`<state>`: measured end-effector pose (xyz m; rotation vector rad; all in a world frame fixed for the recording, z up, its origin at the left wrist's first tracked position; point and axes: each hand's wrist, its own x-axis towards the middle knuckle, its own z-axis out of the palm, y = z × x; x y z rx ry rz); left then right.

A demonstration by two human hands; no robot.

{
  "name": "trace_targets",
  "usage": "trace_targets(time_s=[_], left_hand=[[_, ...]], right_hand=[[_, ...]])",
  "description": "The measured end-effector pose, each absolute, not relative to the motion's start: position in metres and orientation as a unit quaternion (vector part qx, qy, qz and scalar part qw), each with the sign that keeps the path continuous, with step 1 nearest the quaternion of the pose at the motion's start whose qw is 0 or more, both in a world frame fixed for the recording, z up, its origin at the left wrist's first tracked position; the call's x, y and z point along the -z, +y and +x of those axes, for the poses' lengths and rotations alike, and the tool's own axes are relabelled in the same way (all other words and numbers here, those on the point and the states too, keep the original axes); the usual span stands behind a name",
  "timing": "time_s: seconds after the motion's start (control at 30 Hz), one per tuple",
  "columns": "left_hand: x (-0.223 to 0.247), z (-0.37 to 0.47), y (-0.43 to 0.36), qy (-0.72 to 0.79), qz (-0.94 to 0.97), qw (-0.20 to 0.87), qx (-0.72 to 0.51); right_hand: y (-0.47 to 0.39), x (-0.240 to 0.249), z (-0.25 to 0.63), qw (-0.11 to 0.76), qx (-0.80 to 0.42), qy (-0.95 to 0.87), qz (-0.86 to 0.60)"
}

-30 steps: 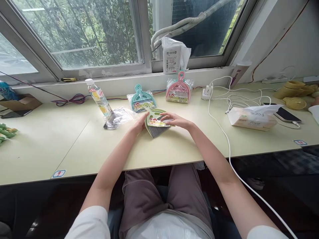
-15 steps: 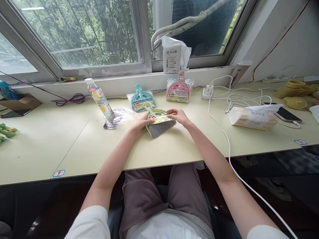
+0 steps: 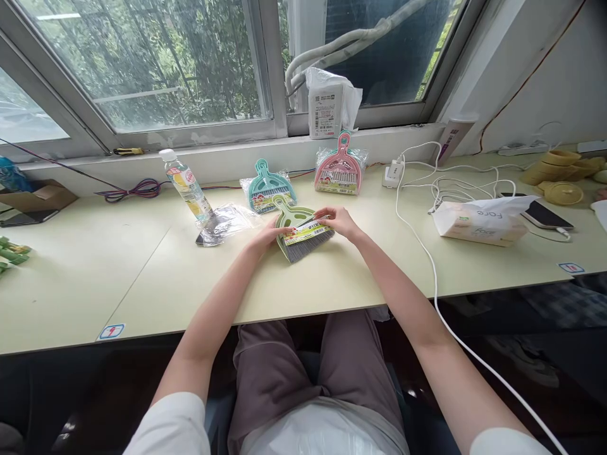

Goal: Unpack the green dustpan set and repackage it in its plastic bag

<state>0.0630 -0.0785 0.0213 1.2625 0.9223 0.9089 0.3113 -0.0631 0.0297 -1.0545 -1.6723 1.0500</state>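
A green dustpan [image 3: 284, 219] with a grey-bristled brush [image 3: 308, 245] nested in it lies on the table, handle pointing away from me. Across the brush runs a yellow-and-white paper label [image 3: 303, 232], tilted up to the right and partly lifted off. My left hand [image 3: 269, 235] grips the dustpan's left side, thumb over the label's left end. At the other end, my right hand [image 3: 337, 222] is closed with fingertips pinching the label. Just behind sit a wrapped teal dustpan set [image 3: 268, 188] and a wrapped pink dustpan set [image 3: 339, 170].
Left of my hands stand a drink bottle [image 3: 187, 186] and a crumpled clear wrapper [image 3: 232, 222]. To the right are a tissue pack [image 3: 478, 222], a phone [image 3: 547, 216] and a white charger [image 3: 392, 174]; its cable [image 3: 420, 246] runs over the table's front edge.
The label has tilted and lifted away from the brush, showing more of the dustpan behind it. Both hands stay in nearly the same places.
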Motion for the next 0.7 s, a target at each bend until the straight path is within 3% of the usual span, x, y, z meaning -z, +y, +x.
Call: trace_targets(time_s=[0.4, 0.7], left_hand=[[-0.026, 0.063, -0.081, 0.387, 0.59, 0.599, -0.378], [-0.024, 0.068, -0.083, 0.387, 0.574, 0.601, -0.4]], right_hand=[[-0.057, -0.017, 0.307, 0.428, -0.396, -0.704, -0.406], [-0.068, -0.025, 0.302, 0.41, -0.245, -0.766, -0.43]])
